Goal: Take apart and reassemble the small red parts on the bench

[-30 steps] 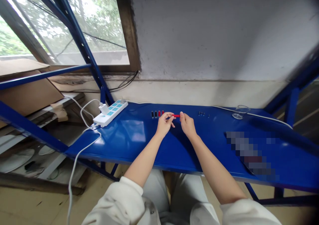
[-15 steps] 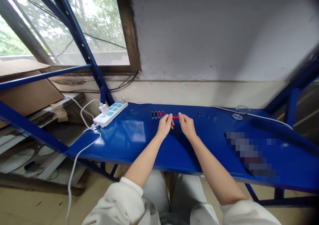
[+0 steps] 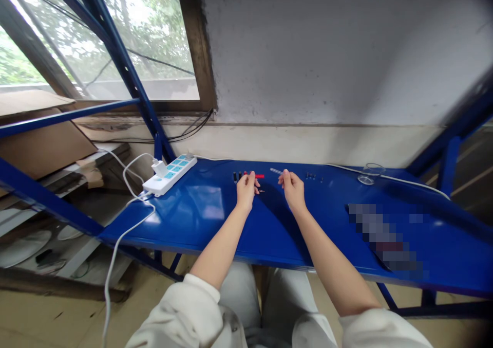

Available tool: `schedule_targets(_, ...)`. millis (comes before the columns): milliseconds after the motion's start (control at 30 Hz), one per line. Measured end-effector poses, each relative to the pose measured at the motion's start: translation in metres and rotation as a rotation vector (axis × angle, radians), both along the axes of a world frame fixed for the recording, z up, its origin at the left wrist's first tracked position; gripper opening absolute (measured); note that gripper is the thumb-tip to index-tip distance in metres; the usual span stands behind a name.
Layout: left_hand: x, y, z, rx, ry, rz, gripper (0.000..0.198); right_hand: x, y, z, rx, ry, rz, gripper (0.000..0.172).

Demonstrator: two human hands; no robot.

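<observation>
Red tubular sleeve (image 3: 259, 176) and thin pale rod (image 3: 276, 171), which half a second ago looked like one piece between the hands, are now drawn apart. The left hand (image 3: 245, 187) has its grip closed on the sleeve, just above the blue metal worktop (image 3: 208, 209). The right hand (image 3: 293, 187) pinches the rod, with its free end pointing left. A row of small black and red pieces (image 3: 236, 176) stands just beside the left fingers. The white power strip with blue sockets (image 3: 169, 175) shows no legible writing.
</observation>
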State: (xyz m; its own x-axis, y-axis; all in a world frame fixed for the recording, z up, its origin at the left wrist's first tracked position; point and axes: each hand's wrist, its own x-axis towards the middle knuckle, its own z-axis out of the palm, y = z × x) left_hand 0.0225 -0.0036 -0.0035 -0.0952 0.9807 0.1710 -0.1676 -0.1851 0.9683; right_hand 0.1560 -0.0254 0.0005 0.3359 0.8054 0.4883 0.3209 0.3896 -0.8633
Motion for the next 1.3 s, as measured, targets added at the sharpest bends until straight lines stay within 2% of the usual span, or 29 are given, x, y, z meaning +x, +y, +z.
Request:
schedule_targets(167, 0.003, -0.002, -0.003, 0.067, 0.087, -0.129, 0.037, 0.000, 0.010, -0.008, -0.049, -0.001, 0.202, 0.032)
schedule_targets(267, 0.003, -0.002, -0.004, 0.095, 0.088, -0.124, 0.035, -0.001, 0.012, -0.015, -0.077, -0.091, 0.316, 0.029)
schedule_targets(367, 0.003, -0.002, -0.004, 0.132, 0.105, -0.088, 0.033, -0.002, 0.012, -0.017, -0.099, -0.132, 0.370, 0.027)
schedule_targets(500, 0.002, -0.004, -0.001, 0.152, 0.108, -0.123, 0.030, -0.003, 0.010, -0.015, -0.144, -0.127, 0.467, 0.027)
schedule_targets(700, 0.001, -0.006, 0.001, 0.063, 0.064, -0.197, 0.020, -0.006, 0.006, -0.011, -0.132, -0.176, 0.474, 0.026)
schedule_targets(867, 0.002, -0.004, -0.002, 0.083, 0.119, -0.164, 0.019, -0.004, 0.006, -0.013, -0.116, -0.315, 0.360, 0.024)
schedule_targets(1000, 0.003, -0.006, -0.008, 0.247, 0.421, -0.041, 0.016, 0.015, 0.024, -0.017, -0.161, -0.427, 0.067, 0.021)
schedule_targets(1067, 0.005, -0.009, -0.010, 0.338, 0.592, -0.034, 0.016, 0.028, 0.039, -0.019, -0.231, -0.453, -0.072, 0.018)
schedule_targets(1167, 0.005, -0.013, -0.011, 0.418, 0.735, -0.065, 0.017, 0.046, 0.061, -0.020, -0.340, -0.537, -0.199, 0.014)
schedule_targets(1300, 0.005, -0.015, -0.009, 0.438, 0.820, -0.067, 0.019, 0.059, 0.082, -0.025, -0.390, -0.589, -0.213, 0.013)
